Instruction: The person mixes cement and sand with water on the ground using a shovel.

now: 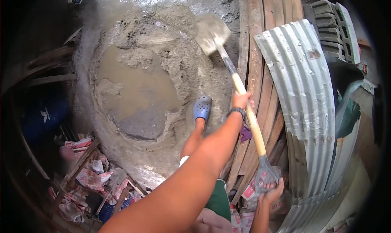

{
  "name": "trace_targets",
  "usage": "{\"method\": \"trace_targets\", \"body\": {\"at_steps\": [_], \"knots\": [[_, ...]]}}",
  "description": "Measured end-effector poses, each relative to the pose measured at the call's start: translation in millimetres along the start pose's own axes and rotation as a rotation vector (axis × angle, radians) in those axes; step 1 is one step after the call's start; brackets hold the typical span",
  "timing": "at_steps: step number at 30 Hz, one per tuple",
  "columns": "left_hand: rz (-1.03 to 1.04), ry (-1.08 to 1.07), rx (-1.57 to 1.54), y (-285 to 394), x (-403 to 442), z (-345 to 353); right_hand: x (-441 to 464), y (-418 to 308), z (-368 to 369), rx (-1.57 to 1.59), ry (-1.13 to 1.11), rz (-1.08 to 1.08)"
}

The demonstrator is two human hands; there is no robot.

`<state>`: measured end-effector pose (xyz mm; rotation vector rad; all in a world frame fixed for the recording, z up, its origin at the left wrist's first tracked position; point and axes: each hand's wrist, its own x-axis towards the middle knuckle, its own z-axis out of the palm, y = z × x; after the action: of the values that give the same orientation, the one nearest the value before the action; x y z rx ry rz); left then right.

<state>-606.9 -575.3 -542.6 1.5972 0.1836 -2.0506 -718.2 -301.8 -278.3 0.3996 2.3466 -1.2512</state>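
My left hand [242,100], with a dark band at its wrist, is wrapped round the wooden shaft of a shovel [254,131]. At the lower right, my right hand [273,191] grips the grey D-shaped handle at its end. The shovel's blade, coated in grey mix, lies at the top centre over the wet mortar [163,39]. Left of the blade, murky water [140,84] pools in a hollow ringed by the mortar. My foot in a blue clog [202,107] stands on the wet ground between the pool and the shovel shaft.
Long wooden planks [254,41] run along the right of the mortar. Corrugated metal sheets [303,82] lean beyond them, with hollow blocks [336,29] at the upper right. Torn red-and-white bags [95,178] and wood scraps are heaped at the lower left.
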Motion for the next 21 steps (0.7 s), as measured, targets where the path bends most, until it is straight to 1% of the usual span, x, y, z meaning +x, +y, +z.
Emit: {"method": "trace_targets", "body": {"at_steps": [1,2,4,5,6,7,8,10,11,12,13,14,16,17,18,19,20,21], "knots": [[0.015,-0.015,-0.017,23,20,-8,7,6,26,-0.025,-0.107,-0.054],[0.034,-0.028,-0.036,52,39,-19,11,7,62,-0.022,-0.16,-0.073],[0.154,0.039,-0.098,115,60,-43,6,0,134,-0.047,-0.248,-0.086],[0.161,0.029,-0.053,146,78,-61,3,-4,170,-0.065,-0.283,-0.084],[0.217,0.114,-0.109,175,89,-76,4,-3,200,-0.061,-0.356,-0.124],[0.232,0.084,-0.159,206,97,-98,-7,-14,237,-0.073,-0.451,-0.179],[0.321,0.087,-0.09,238,101,-118,-20,-28,274,-0.104,-0.532,-0.196],[0.339,0.011,-0.243,295,112,-143,-45,-62,330,-0.216,-0.651,-0.257],[0.37,0.032,-0.289,320,118,-145,-55,-82,351,-0.237,-0.716,-0.284],[0.391,0.057,-0.336,331,119,-145,-58,-100,362,-0.238,-0.709,-0.285],[0.441,0.103,-0.361,341,112,-135,-58,-120,375,-0.241,-0.765,-0.324],[0.451,0.094,-0.366,348,102,-127,-58,-136,381,-0.241,-0.822,-0.367],[0.449,0.013,-0.426,348,83,-118,-60,-156,373,-0.237,-0.83,-0.371],[0.434,0.077,-0.426,345,71,-115,-61,-163,365,-0.235,-0.835,-0.362],[0.433,-0.024,-0.458,336,64,-123,-63,-165,353,-0.23,-0.839,-0.361],[0.413,0.024,-0.425,325,46,-122,-65,-161,336,-0.262,-0.811,-0.354],[0.348,-0.007,-0.411,313,46,-134,-66,-156,321,-0.292,-0.786,-0.347],[0.351,0.077,-0.408,300,20,-129,-64,-149,305,-0.268,-0.768,-0.311]]}}
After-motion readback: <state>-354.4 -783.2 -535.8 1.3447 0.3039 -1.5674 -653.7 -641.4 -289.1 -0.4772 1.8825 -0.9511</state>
